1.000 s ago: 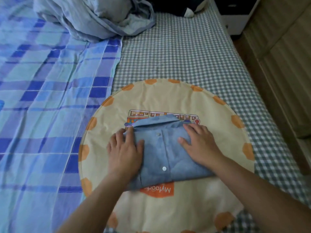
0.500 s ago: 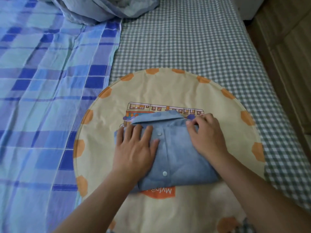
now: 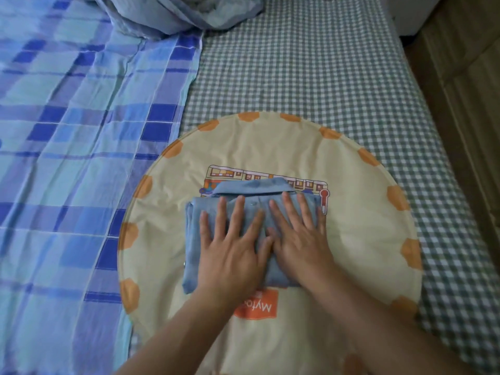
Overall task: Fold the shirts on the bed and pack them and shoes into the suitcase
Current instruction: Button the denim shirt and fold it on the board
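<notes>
Now both palms press down: left hand (image 3: 230,253) and right hand (image 3: 300,239), fingers straight and spread, flatten the folded blue shirt (image 3: 194,239) at the centre of the round cream mat (image 3: 351,207), probably to set its creases before packing.

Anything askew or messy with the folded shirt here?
Nothing stands out. The blue shirt lies folded square on the round cream mat, collar on top, left hand and right hand pressing it flat.
</notes>
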Tool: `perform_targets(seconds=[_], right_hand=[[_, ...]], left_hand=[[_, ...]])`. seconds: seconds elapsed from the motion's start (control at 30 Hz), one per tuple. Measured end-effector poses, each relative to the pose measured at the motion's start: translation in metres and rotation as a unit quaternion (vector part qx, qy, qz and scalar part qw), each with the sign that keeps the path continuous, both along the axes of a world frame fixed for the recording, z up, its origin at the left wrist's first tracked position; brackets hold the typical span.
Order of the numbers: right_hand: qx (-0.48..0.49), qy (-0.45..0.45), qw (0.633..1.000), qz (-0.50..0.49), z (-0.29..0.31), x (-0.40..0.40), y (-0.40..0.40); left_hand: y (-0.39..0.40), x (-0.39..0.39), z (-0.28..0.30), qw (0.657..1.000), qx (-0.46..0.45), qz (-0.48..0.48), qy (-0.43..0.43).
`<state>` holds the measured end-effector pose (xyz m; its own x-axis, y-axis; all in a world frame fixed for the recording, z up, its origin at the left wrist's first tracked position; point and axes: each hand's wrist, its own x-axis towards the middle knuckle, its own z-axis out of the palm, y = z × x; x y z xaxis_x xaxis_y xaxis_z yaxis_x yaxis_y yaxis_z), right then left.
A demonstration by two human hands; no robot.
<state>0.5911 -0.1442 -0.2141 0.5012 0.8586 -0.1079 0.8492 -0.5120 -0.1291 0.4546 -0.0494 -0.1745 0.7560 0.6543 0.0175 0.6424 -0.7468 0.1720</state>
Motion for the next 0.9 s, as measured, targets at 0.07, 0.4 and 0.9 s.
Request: perform_targets(seconds=[0.07,0.4,0.9], right_hand=[[0.003,0.005,1.0,-0.007,-0.001,0.0,-0.007],[0.107,0.489,0.721,-0.479,0.047,0.027,-0.008],[0.027,0.292,0.956,-0.028,0.264,-0.182,0.099]], left_hand=[[0.001,-0.014,-0.021,0.998,-0.029,0.016,0.054],[0.018,-0.001,-0.001,0.966,-0.178,0.032,0.184],[0.057,-0.152,0.222,0.515,-0.739,0.229,-0.37]])
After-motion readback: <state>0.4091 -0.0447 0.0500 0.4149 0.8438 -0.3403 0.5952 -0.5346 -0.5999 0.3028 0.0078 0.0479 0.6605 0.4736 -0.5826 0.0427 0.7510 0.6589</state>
